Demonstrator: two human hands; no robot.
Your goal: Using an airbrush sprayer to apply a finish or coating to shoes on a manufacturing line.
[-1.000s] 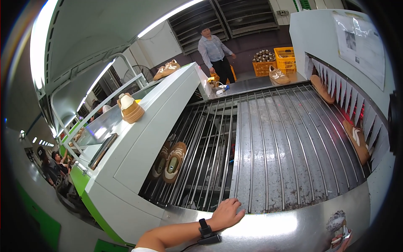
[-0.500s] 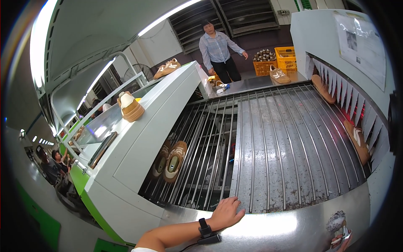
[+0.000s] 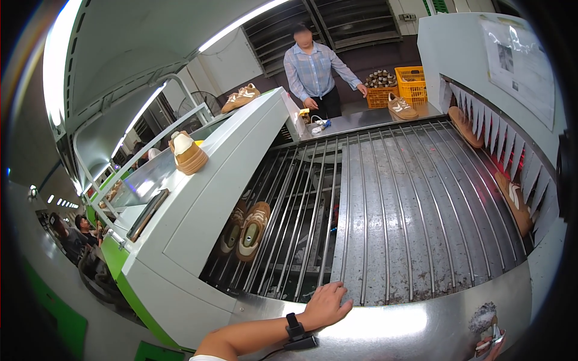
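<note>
My left hand (image 3: 325, 307) rests on the bare metal front ledge (image 3: 385, 330) beside a roller conveyor, palm down, fingers extended and holding nothing. A black strap device sits on that wrist. At the lower right edge my right hand (image 3: 495, 348) is partly visible, its fingers closed around what looks like a brush (image 3: 483, 317) with a grey fuzzy head touching the ledge. Two tan sneakers (image 3: 253, 231) lie on the conveyor rods at left, one partly in shadow. Near the strip curtain at right are a tan shoe (image 3: 465, 127) and another tan shoe (image 3: 513, 203) with a white stripe.
A tan sneaker (image 3: 402, 107) stands on the far ledge. On the white machine housing (image 3: 205, 210) at left are two more sneakers and a dark flat object (image 3: 148, 215). Behind stand a person (image 3: 316, 72) and yellow crates (image 3: 410, 85). The strip curtain (image 3: 500, 138) covers an opening at right.
The conveyor rods and the shoes on them have shifted slightly right. The person at the back has come closer and lowered their head. My hands stay nearly in place.
</note>
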